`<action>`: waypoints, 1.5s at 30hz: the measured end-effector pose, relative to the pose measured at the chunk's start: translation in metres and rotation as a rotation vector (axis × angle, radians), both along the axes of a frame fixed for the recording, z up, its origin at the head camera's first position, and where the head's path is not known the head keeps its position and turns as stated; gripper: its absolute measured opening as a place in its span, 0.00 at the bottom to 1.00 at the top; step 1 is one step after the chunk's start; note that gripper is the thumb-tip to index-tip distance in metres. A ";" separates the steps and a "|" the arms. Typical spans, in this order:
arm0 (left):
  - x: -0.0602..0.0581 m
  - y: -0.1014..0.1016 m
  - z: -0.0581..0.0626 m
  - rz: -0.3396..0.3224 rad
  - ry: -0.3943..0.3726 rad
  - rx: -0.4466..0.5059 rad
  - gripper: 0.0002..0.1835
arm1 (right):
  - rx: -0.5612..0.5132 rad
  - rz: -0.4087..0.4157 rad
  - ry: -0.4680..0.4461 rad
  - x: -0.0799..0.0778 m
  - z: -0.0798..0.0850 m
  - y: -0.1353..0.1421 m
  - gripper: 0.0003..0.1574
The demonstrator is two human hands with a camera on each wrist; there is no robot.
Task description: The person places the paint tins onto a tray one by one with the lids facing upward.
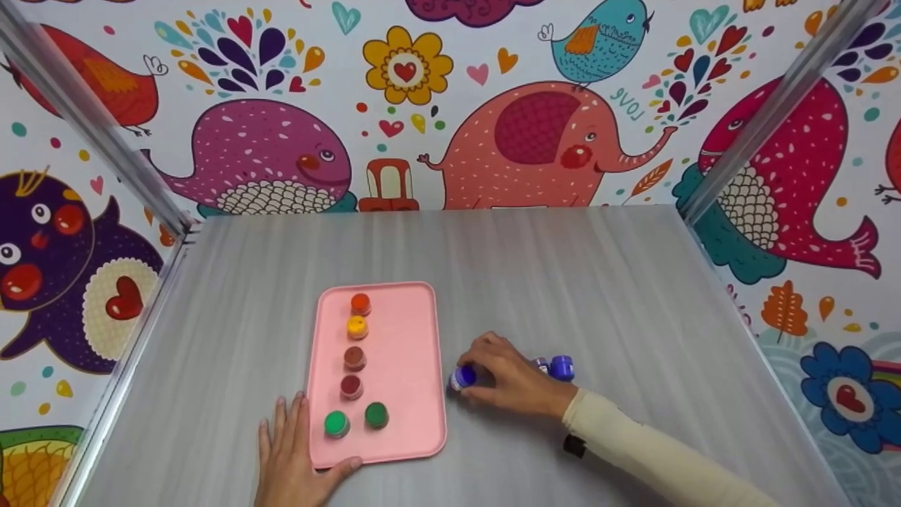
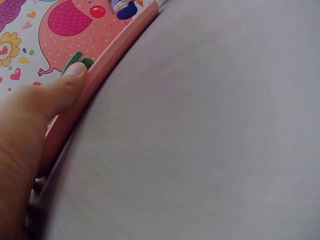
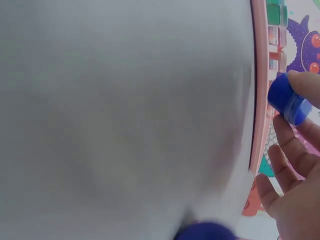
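My right hand [image 1: 510, 377] pinches a small paint jar with a blue lid [image 1: 464, 377] between thumb and fingers, just right of the pink tray [image 1: 408, 366]. In the right wrist view the blue jar [image 3: 287, 97] sits at the fingertips, with the other fingers spread below it. My left hand [image 1: 292, 451] rests at the tray's near left corner, fingers straight along the left side and thumb on the near rim. On the tray stand an orange, a yellow, a brown and a dark red jar [image 1: 351, 386] in a column. Two green jars [image 1: 376, 415] stand nearest me.
Beyond my right wrist lie a purple-blue jar [image 1: 562, 368] and another jar [image 1: 540, 365], partly covered by the hand. The grey table [image 1: 563, 267] ends at a wall [image 1: 450, 42] printed with cartoon animals. Metal posts [image 1: 767, 105] rise at the far corners.
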State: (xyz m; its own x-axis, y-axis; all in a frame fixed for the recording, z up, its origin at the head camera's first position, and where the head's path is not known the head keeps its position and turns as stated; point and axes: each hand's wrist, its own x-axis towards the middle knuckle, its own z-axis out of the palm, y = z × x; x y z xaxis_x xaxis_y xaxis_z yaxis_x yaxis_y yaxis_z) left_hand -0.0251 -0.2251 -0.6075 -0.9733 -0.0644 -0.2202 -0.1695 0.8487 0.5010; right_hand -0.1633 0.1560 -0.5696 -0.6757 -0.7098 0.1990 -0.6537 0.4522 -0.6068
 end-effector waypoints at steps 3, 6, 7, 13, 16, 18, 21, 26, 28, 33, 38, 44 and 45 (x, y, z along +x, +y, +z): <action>0.000 0.001 -0.001 0.000 0.008 0.002 0.83 | -0.013 0.010 0.036 -0.003 -0.002 -0.015 0.25; -0.001 0.003 -0.002 0.000 0.009 0.006 0.83 | -0.016 0.020 0.064 -0.007 -0.003 -0.028 0.26; -0.001 0.004 -0.002 -0.001 0.015 0.007 0.83 | -0.017 0.026 0.070 -0.008 -0.004 -0.031 0.27; -0.004 0.008 -0.003 -0.001 0.027 -0.004 0.82 | 0.005 0.029 0.043 -0.018 -0.011 -0.055 0.25; -0.005 0.008 -0.002 0.004 0.009 -0.015 0.83 | 0.019 0.010 0.041 -0.021 -0.015 -0.069 0.23; -0.005 0.007 -0.001 0.010 0.005 -0.024 0.83 | 0.020 -0.003 0.040 -0.021 -0.016 -0.078 0.23; -0.004 0.006 -0.001 0.015 0.002 -0.036 0.84 | 0.017 -0.009 0.041 -0.021 -0.015 -0.089 0.23; -0.003 0.005 -0.001 0.021 0.003 -0.038 0.84 | 0.026 0.021 0.030 -0.019 -0.014 -0.103 0.23; -0.002 0.004 -0.001 0.022 0.003 -0.036 0.84 | 0.027 0.034 0.025 -0.019 -0.014 -0.107 0.23; -0.001 0.004 -0.001 0.017 -0.001 -0.011 0.82 | 0.042 0.045 0.012 -0.019 -0.016 -0.117 0.23; 0.000 0.003 -0.002 0.010 0.011 -0.001 0.81 | 0.036 0.045 0.010 -0.018 -0.018 -0.123 0.22; 0.001 0.001 -0.003 0.008 0.032 -0.014 0.80 | 0.017 0.045 -0.003 -0.016 -0.019 -0.125 0.23; 0.001 0.001 -0.003 0.008 0.030 -0.012 0.80 | 0.019 0.047 -0.005 -0.016 -0.019 -0.124 0.23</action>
State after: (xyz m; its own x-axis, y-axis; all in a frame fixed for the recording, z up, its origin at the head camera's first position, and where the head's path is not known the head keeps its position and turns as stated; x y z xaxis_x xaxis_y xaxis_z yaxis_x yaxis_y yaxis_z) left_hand -0.0238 -0.2242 -0.6109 -0.9789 -0.0752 -0.1902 -0.1618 0.8534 0.4956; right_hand -0.1795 0.0317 -0.5884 -0.6425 -0.7444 0.1815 -0.6712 0.4325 -0.6020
